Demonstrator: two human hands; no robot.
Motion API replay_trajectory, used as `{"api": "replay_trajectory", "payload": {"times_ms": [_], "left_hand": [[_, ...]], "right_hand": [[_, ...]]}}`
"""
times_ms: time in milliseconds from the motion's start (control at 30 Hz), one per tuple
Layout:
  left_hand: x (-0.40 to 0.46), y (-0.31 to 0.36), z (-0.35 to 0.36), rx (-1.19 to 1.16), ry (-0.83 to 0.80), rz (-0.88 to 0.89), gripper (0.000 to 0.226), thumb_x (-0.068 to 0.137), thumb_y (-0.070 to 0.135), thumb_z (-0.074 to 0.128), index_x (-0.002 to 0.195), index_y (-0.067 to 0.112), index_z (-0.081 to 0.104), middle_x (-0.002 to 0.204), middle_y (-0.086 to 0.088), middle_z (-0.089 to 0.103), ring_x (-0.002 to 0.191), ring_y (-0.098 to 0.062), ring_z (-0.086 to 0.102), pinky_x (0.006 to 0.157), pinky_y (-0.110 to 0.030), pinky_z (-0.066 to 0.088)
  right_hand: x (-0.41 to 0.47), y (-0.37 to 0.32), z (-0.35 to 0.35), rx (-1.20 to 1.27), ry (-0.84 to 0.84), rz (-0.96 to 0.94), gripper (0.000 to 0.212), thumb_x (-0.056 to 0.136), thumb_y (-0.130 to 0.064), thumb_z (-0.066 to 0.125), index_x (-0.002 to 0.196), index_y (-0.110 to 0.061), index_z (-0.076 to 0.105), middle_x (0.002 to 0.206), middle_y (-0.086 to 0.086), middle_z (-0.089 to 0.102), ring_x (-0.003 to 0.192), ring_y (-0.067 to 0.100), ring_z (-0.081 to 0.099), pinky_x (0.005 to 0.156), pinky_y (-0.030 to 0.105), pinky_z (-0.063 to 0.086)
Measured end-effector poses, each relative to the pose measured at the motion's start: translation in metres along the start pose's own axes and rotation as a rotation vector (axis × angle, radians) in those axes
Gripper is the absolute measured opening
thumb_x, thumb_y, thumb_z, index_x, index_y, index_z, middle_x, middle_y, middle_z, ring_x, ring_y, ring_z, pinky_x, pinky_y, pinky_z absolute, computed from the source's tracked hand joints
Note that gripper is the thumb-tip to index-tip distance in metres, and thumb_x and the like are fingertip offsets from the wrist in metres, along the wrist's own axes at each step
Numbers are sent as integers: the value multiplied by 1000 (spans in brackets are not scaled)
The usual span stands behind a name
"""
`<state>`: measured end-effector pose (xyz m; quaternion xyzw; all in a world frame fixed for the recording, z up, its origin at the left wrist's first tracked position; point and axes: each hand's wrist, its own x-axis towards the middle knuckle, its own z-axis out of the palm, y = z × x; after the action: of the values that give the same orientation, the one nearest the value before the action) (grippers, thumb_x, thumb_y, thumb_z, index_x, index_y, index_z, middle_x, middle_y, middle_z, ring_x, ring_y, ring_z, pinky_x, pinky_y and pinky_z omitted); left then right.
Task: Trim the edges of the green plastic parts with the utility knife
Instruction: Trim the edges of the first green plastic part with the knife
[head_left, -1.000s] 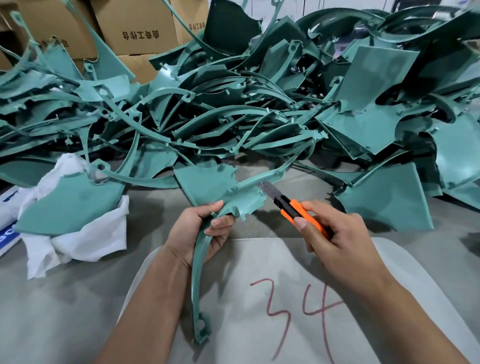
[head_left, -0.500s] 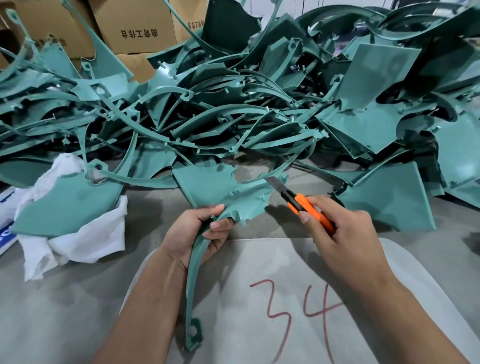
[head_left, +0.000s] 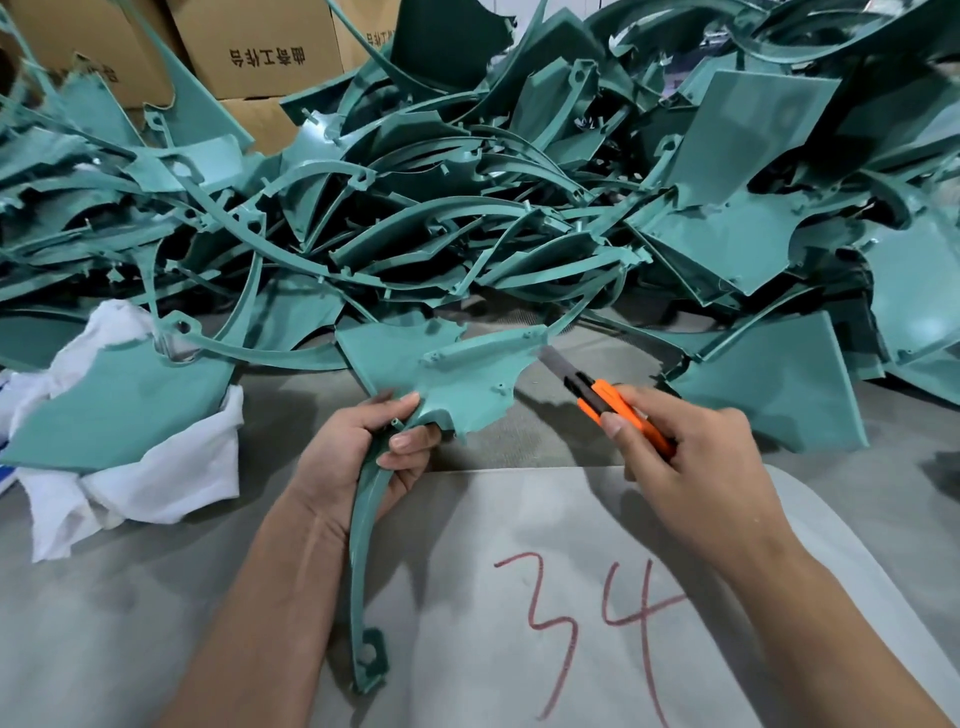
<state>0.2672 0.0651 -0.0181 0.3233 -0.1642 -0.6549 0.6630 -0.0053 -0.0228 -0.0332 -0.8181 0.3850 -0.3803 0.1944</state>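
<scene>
Left grip (head_left: 358, 452) clamps the green part (head_left: 447, 374) by its curved arm just over the desk (head_left: 104, 597), steadying it so the right grip (head_left: 685, 457), wrapped round the utility knife (head_left: 608, 400), can shave its far edge.

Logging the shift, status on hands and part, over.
Left hand grips green part at its narrow neck. Right hand holds utility knife, blade at part's right edge. Parts pile close behind.
</scene>
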Motion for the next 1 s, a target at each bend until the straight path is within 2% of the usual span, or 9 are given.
{"api": "replay_trajectory", "payload": {"times_ms": [133, 300, 400, 500, 633, 733, 833, 933, 1000], "left_hand": [[-1, 2, -2, 15, -6, 10, 27, 91, 2, 43, 116, 8, 48, 92, -10, 53, 41, -5, 42, 32, -11, 32], [-2, 3, -2, 16, -13, -6, 18, 90, 1, 44, 104, 3, 55, 90, -10, 55, 41, -5, 42, 32, -11, 31], [-1, 3, -2, 41, -17, -34, 14, 89, 0, 46, 98, 0, 57, 85, -10, 52, 41, -4, 42, 32, -11, 31], [-1, 2, -2, 70, -15, -57, 11, 89, 0, 46, 98, 3, 52, 77, -8, 48, 40, -4, 42, 32, -11, 31], [-2, 4, -1, 107, -17, -82, 16, 91, 1, 44, 106, 2, 49, 67, -7, 53, 38, -4, 41, 31, -10, 29], [-3, 8, -5, 178, -45, -62, 22, 93, 0, 42, 113, 0, 49, 65, -7, 57, 39, -5, 41, 32, -11, 28], [-5, 18, -12, 299, -42, -34, 19, 92, 0, 46, 107, -5, 55, 60, -6, 53, 41, -6, 44, 34, -13, 34], [-4, 26, -15, 414, 44, -50, 23, 86, 4, 56, 103, -2, 71, 69, -9, 61, 50, -11, 54, 37, -15, 42], [-2, 30, -13, 494, 83, -61, 22, 83, 6, 61, 91, 7, 81, 73, -10, 65, 54, -14, 59, 39, -17, 45]], "right_hand": [[-1, -2, -1, 24, 55, -10, 15, 100, -36, 61, 112, -39, 71, 58, -4, 56, 48, 21, 47, 45, 37, 40], [-4, -12, 3, 77, -70, -115, 18, 104, -38, 58, 119, -41, 68, 60, -2, 58, 50, 22, 50, 47, 34, 43], [-1, -5, 4, -3, 6, -68, 16, 102, -35, 61, 115, -38, 69, 56, -7, 55, 48, 18, 50, 46, 35, 43], [3, 2, 0, -60, 72, 3, 14, 100, -34, 62, 112, -35, 70, 55, -9, 53, 47, 16, 48, 46, 34, 40], [-1, -4, -5, 40, -36, -94, 20, 104, -37, 60, 121, -39, 69, 64, -7, 61, 52, 18, 56, 50, 37, 47], [0, -6, -6, -81, -44, -90, 21, 102, -38, 62, 121, -40, 71, 60, -13, 58, 52, 11, 53, 52, 34, 46], [2, -5, -8, -198, 11, -39, 18, 100, -35, 64, 115, -37, 73, 55, -18, 47, 50, 8, 46, 51, 30, 38], [0, -7, -9, -192, 8, -26, 18, 101, -34, 63, 117, -37, 72, 56, -18, 49, 51, 7, 48, 52, 30, 39], [-1, -7, -11, -139, -2, -29, 20, 102, -34, 62, 119, -38, 72, 58, -15, 54, 53, 8, 52, 53, 32, 44]]}}
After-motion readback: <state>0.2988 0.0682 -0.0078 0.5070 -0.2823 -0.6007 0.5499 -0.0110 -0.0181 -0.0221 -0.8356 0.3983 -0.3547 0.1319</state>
